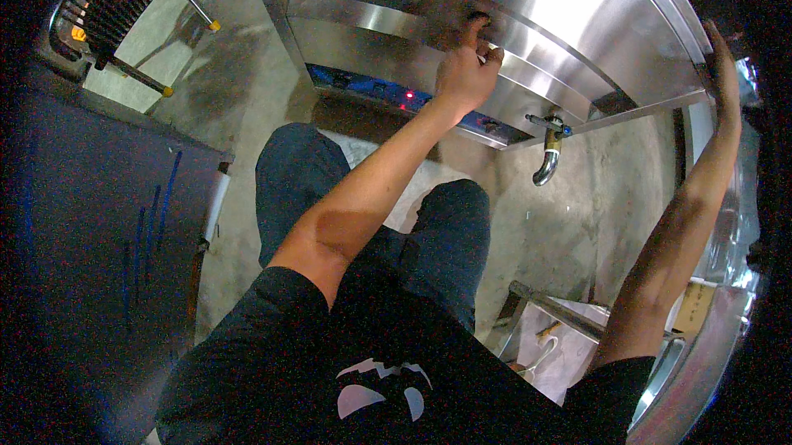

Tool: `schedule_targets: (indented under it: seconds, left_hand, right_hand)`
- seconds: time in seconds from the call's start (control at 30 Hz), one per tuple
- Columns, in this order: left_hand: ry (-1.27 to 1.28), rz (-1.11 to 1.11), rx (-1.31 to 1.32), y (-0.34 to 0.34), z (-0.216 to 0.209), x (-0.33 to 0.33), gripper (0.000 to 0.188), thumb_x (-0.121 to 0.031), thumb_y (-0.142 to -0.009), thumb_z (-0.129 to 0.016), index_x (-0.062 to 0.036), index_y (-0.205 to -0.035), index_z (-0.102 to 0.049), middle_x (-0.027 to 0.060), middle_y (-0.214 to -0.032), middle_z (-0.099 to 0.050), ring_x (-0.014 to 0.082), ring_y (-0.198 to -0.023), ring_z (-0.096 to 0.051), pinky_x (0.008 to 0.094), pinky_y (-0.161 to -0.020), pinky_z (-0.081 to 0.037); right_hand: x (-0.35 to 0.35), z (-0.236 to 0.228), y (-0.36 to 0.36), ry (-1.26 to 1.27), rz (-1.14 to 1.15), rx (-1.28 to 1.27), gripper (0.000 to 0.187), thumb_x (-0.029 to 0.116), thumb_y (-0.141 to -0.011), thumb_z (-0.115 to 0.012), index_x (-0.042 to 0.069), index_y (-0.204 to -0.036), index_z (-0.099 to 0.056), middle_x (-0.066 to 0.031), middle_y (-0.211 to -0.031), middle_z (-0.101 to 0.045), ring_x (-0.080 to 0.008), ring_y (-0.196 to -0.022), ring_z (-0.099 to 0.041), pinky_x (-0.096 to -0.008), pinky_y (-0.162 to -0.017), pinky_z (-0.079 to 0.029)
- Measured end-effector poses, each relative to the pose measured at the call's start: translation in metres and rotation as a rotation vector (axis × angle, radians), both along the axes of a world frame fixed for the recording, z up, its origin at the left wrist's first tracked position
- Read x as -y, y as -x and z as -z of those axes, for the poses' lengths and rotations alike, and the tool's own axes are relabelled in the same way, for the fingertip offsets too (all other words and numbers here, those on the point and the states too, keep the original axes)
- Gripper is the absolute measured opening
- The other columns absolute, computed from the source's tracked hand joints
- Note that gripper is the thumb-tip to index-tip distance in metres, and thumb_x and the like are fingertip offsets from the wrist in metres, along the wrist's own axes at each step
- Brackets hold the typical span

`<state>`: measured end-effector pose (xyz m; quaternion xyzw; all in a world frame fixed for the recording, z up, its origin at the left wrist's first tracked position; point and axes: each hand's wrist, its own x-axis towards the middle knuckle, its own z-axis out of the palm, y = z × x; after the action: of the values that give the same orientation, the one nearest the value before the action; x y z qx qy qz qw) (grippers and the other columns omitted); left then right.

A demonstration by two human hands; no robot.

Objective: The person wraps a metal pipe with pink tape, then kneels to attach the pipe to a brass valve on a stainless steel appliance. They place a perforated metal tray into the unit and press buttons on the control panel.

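Note:
My left hand (pixel 469 78) reaches to the front of a stainless steel appliance (pixel 379 20). Its index finger is stretched out to a small dark round spot (pixel 479 16), a hole or a knob, in the steel. The thumb stands apart from that finger, and the others are curled. On the far right, my right hand (pixel 723 65) lies along the appliance's side edge, fingers stretched out and partly lost in shadow. Below my left hand runs a dark blue control strip (pixel 355 82) with a glowing red light (pixel 409 95); my wrist and forearm cover part of it.
A metal tap (pixel 546 152) with a bent spout sticks out from the appliance's lower right. At left are a dark slatted chair (pixel 111 0) with yellow feet and a dark panel (pixel 107 222). A metal frame (pixel 561 313) stands low at right on the concrete floor (pixel 569 222).

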<state>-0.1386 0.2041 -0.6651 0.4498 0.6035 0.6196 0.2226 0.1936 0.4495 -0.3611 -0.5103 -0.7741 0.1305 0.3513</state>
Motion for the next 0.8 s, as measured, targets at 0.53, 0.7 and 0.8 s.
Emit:
schedule_targets:
  seconds: [0.53, 0.7, 0.8]
  left_hand:
    - [-0.048, -0.032, 0.049, -0.007, 0.012, -0.012, 0.061, -0.013, -0.090, -0.069, -0.0053, -0.144, -0.042, 0.0075, -0.087, -0.071, 0.0176, -0.074, -0.065, 0.0336, -0.066, -0.053]
    - [-0.060, 0.104, 0.288, -0.003, 0.009, -0.017, 0.066, -0.020, -0.088, -0.072, 0.0030, -0.142, -0.043, 0.0109, -0.070, -0.067, 0.0198, -0.058, -0.062, 0.0352, -0.057, -0.050]
    - [-0.022, 0.256, 0.448, 0.006, 0.005, -0.016, 0.067, -0.019, -0.088, -0.074, -0.0050, -0.144, -0.042, 0.0048, -0.077, -0.066, 0.0123, -0.058, -0.058, 0.0280, -0.050, -0.046]
  right_hand:
    - [-0.032, -0.001, -0.025, -0.332, -0.054, 0.477, 0.080, -0.012, -0.079, -0.061, 0.013, -0.152, -0.041, -0.0082, -0.155, -0.045, -0.0224, -0.135, -0.049, -0.0332, -0.113, -0.037]
    - [-0.034, 0.003, -0.030, -0.204, -0.035, 0.304, 0.081, -0.013, -0.079, -0.061, 0.013, -0.153, -0.040, -0.0075, -0.155, -0.045, -0.0220, -0.132, -0.050, -0.0329, -0.111, -0.039]
    - [-0.024, 0.003, -0.022, -0.121, -0.022, 0.181, 0.080, -0.012, -0.080, -0.061, 0.013, -0.153, -0.040, -0.0072, -0.155, -0.045, -0.0220, -0.131, -0.051, -0.0330, -0.110, -0.040]
